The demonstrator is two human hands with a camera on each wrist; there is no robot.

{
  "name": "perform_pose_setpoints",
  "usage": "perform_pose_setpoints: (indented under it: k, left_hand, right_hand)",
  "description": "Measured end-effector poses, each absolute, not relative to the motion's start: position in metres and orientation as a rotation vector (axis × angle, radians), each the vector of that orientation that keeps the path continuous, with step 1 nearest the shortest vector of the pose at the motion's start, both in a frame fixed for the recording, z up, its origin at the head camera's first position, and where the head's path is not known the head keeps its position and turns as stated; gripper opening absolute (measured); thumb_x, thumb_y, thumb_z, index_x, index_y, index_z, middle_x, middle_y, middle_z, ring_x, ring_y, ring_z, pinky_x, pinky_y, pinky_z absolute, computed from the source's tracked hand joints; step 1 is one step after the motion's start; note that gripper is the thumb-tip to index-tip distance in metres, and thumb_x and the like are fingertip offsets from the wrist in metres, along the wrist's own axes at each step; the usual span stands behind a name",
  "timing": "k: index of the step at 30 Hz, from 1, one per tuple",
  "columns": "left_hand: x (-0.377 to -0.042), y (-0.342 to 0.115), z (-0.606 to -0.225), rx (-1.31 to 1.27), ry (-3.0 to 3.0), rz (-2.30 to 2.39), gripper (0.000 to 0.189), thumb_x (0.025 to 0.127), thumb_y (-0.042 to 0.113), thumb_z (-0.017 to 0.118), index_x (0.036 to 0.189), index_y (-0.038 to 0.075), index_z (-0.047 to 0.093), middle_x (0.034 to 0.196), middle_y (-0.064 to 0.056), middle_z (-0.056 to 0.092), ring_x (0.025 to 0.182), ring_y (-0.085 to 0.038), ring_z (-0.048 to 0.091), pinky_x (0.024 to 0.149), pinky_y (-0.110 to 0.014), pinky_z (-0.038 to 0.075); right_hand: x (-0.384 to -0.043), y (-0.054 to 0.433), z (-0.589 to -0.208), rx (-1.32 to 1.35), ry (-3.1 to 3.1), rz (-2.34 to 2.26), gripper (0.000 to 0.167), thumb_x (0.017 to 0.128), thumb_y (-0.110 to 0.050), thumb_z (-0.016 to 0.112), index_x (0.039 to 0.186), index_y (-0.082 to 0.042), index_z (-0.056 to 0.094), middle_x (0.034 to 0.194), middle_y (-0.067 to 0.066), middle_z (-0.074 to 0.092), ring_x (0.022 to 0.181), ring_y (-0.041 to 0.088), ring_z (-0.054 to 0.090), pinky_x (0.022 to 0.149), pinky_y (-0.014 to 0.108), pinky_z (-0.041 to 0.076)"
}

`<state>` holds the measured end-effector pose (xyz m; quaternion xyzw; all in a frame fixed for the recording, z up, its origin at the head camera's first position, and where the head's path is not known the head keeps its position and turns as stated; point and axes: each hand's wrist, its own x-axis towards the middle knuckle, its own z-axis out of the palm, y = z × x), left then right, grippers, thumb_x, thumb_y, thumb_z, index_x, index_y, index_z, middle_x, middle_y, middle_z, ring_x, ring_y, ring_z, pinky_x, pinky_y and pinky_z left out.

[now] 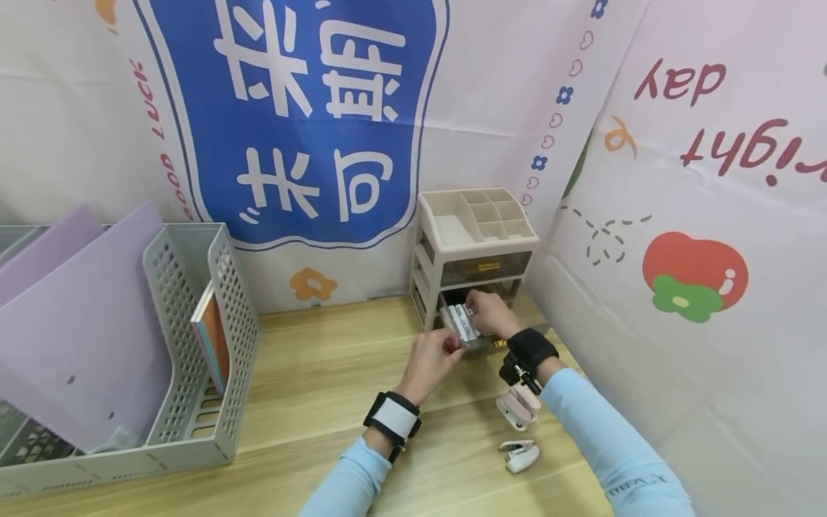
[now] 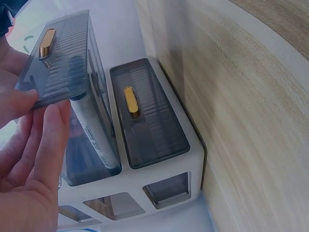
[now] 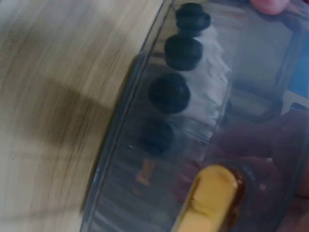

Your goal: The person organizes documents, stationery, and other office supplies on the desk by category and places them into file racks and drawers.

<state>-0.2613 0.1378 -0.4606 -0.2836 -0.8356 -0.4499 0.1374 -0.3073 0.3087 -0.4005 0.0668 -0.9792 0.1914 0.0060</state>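
Observation:
A smoky clear drawer (image 1: 479,346) is pulled out of a small cream drawer unit (image 1: 455,248). White sticks (image 1: 460,323) lie side by side in it; their round dark ends (image 3: 169,93) show through the front in the right wrist view. My left hand (image 1: 428,364) pinches the drawer's front left corner, thumb on the front face and fingers beneath, as the left wrist view shows. My right hand (image 1: 494,316) reaches over the drawer, its fingertips down among the sticks at the right side. I cannot tell whether it grips one. A yellow handle (image 3: 207,198) sits on the drawer front.
A pink stapler (image 1: 518,407) and a white stapler (image 1: 520,455) lie on the wooden table (image 1: 310,380) near the right forearm. At left stands a grey file rack (image 1: 187,431) with purple folders (image 1: 110,323) and thin books (image 1: 212,337). Printed cloth hangs behind and at right.

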Motion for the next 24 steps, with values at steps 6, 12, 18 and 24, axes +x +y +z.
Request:
perform_pose_setpoints:
  k: [6,12,18,24]
  left_hand:
    - [-0.265,0.142,-0.456,-0.878,-2.445,-1.284,0.011,0.084,0.008,0.079,0.081,0.008,0.068,0.08,-0.004,0.073,0.073,-0.014,0.07,0.063,-0.016,0.054]
    - [-0.277,0.129,-0.428,-1.041,-2.543,-1.23,0.009,0.09,0.017,0.074,0.089,0.01,0.069,0.084,-0.003,0.072,0.072,-0.01,0.066,0.063,-0.015,0.053]
    - [-0.305,0.11,-0.368,-1.049,-2.431,-1.032,0.011,0.09,0.007,0.071,0.1,0.005,0.067,0.096,-0.007,0.071,0.084,-0.016,0.067,0.074,-0.022,0.058]
    - [-0.347,0.123,-0.335,-1.062,-2.368,-0.526,0.036,0.092,0.013,0.071,0.123,-0.001,0.06,0.126,-0.017,0.062,0.126,-0.03,0.054,0.111,-0.038,0.045]
  right_hand:
    - [-0.294,0.321,-0.399,0.256,-2.944,0.667,0.031,0.088,-0.002,0.06,0.118,0.003,0.064,0.112,0.022,0.069,0.098,0.034,0.067,0.085,0.046,0.056]
    - [-0.237,0.338,-0.393,0.151,-2.585,0.945,0.018,0.087,0.002,0.062,0.104,0.002,0.064,0.099,0.019,0.07,0.088,0.03,0.067,0.082,0.04,0.058]
    - [-0.198,0.338,-0.414,-0.207,-2.466,1.596,0.019,0.093,0.001,0.058,0.108,0.003,0.047,0.102,0.02,0.063,0.082,0.017,0.066,0.077,0.019,0.056]
    - [-0.205,0.34,-0.444,-0.429,-2.006,2.214,0.03,0.099,0.0,0.051,0.117,-0.004,0.026,0.111,0.014,0.047,0.084,0.01,0.066,0.082,0.018,0.057]
